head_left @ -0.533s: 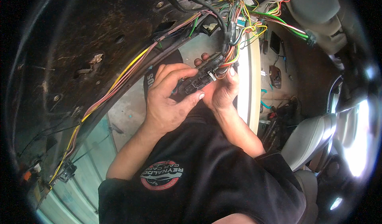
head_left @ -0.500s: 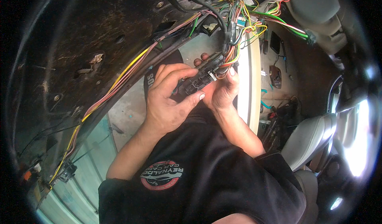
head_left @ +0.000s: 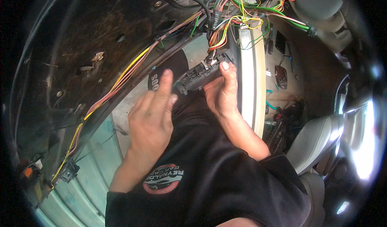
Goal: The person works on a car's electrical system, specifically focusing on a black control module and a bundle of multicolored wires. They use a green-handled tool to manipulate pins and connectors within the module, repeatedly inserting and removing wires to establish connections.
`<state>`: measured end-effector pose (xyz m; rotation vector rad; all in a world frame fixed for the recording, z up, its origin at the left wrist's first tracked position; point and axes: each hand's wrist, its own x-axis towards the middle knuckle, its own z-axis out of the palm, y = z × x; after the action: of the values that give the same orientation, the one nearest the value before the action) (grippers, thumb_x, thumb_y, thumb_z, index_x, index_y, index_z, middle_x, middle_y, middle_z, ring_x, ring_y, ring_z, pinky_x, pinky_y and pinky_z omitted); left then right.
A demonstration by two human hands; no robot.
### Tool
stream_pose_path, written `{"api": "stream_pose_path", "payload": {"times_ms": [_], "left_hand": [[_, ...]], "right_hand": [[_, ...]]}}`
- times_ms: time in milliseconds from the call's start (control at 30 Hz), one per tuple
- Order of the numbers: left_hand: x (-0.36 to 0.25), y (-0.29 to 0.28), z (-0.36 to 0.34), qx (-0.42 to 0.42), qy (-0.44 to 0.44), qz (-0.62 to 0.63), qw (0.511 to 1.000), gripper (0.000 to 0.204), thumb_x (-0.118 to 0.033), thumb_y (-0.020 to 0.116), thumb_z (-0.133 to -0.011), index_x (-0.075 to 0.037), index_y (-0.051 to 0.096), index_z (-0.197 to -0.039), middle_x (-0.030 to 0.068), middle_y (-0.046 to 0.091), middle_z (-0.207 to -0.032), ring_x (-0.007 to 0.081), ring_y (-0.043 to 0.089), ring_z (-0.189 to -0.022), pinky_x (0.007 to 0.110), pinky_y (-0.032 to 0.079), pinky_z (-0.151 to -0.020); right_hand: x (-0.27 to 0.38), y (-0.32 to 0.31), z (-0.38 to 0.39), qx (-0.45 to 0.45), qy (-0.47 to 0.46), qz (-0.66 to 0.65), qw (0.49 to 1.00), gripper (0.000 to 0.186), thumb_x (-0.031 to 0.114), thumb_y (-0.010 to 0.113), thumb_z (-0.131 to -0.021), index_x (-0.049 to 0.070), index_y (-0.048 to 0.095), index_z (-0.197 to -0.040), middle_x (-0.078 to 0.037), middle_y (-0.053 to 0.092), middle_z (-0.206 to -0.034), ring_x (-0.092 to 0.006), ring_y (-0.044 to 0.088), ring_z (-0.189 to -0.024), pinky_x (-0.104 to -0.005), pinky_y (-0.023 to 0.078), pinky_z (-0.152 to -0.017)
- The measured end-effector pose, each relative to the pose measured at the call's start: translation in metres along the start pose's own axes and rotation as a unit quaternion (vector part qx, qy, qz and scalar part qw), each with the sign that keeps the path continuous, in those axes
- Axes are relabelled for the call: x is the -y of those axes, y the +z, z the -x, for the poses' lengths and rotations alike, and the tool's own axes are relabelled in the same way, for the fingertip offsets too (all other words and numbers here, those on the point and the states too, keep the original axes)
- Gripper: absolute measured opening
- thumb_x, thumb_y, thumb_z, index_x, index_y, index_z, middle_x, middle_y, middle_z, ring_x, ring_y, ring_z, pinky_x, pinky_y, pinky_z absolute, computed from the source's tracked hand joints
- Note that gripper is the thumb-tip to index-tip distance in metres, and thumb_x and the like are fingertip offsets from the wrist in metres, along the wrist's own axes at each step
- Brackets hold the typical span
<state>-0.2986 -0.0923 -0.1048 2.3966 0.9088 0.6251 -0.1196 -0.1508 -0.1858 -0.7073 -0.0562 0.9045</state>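
A black plastic connector block [head_left: 201,76], with sockets along one face, sits at a slant in front of my chest. My right hand [head_left: 223,92] grips its right end, thumb on top; the other fingers are partly hidden beneath. Red, orange, yellow and white wires [head_left: 219,36] run from its upper side into the bundle above. My left hand [head_left: 150,116] is off the block, just to its left and nearer to me. Its index finger points up, the others are partly bent, and nothing shows in it.
A dark panel [head_left: 80,53] fills the left, with a yellow and pink wire harness [head_left: 121,82] along its edge. Tangled wires [head_left: 242,15] hang at the top. A pale sill [head_left: 254,78] lies right of my right hand, with a grey seat [head_left: 316,140] beyond. A dark cap [head_left: 169,71] is below the block.
My left hand has let go of the block and drawn back toward the lower left. The block has turned in my right hand, and its wires have swung left.
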Motion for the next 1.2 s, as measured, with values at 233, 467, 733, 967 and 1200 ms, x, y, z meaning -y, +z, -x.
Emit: {"api": "stream_pose_path", "payload": {"times_ms": [233,467,733,967,1200], "left_hand": [[-0.028,0.008,0.007,0.041,0.031,-0.085,0.995,0.055,-0.008,0.068,-0.089,-0.001,0.058,-0.142,0.0109,0.058,-0.082,0.0285,0.063,-0.072,0.042,0.054,-0.063],[-0.042,0.005,0.004,0.087,0.053,-0.148,0.984,0.055,-0.01,0.069,-0.085,-0.001,0.06,-0.139,0.0068,0.055,-0.079,0.0235,0.064,-0.071,0.038,0.056,-0.057],[-0.047,0.006,0.013,0.083,0.076,-0.199,0.973,0.056,-0.01,0.07,-0.083,-0.002,0.063,-0.138,0.0054,0.052,-0.077,0.0212,0.062,-0.069,0.036,0.055,-0.054],[-0.053,0.006,0.019,0.069,0.078,-0.222,0.969,0.054,-0.011,0.069,-0.083,-0.003,0.064,-0.137,0.0049,0.052,-0.076,0.0208,0.062,-0.07,0.036,0.055,-0.054],[-0.06,-0.001,0.012,0.117,0.096,-0.247,0.957,0.049,-0.01,0.066,-0.083,0.0,0.066,-0.131,0.0064,0.058,-0.078,0.0224,0.065,-0.07,0.036,0.056,-0.057]], "right_hand": [[0.002,-0.004,0.007,-0.003,-0.035,0.012,0.999,0.055,0.018,0.077,-0.091,0.014,0.035,-0.126,-0.013,0.057,-0.123,-0.0235,0.061,-0.11,-0.0451,0.053,-0.098],[0.005,-0.002,0.021,-0.053,-0.071,0.07,0.994,0.04,0.022,0.075,-0.092,0.011,0.048,-0.12,-0.008,0.062,-0.116,-0.0231,0.063,-0.107,-0.0458,0.053,-0.096],[0.011,-0.003,0.035,-0.073,-0.065,0.115,0.989,0.05,0.021,0.076,-0.092,0.01,0.041,-0.126,-0.01,0.06,-0.116,-0.0234,0.063,-0.105,-0.0436,0.055,-0.093],[0.01,-0.013,0.037,-0.068,-0.092,0.159,0.98,0.056,0.019,0.079,-0.09,0.011,0.038,-0.127,-0.012,0.058,-0.115,-0.0204,0.062,-0.101,-0.0368,0.057,-0.083],[0.007,-0.03,0.031,-0.062,-0.173,0.272,0.945,0.062,0.019,0.086,-0.084,0.009,0.037,-0.121,-0.01,0.052,-0.116,-0.0164,0.052,-0.106,-0.0324,0.044,-0.097]]}}
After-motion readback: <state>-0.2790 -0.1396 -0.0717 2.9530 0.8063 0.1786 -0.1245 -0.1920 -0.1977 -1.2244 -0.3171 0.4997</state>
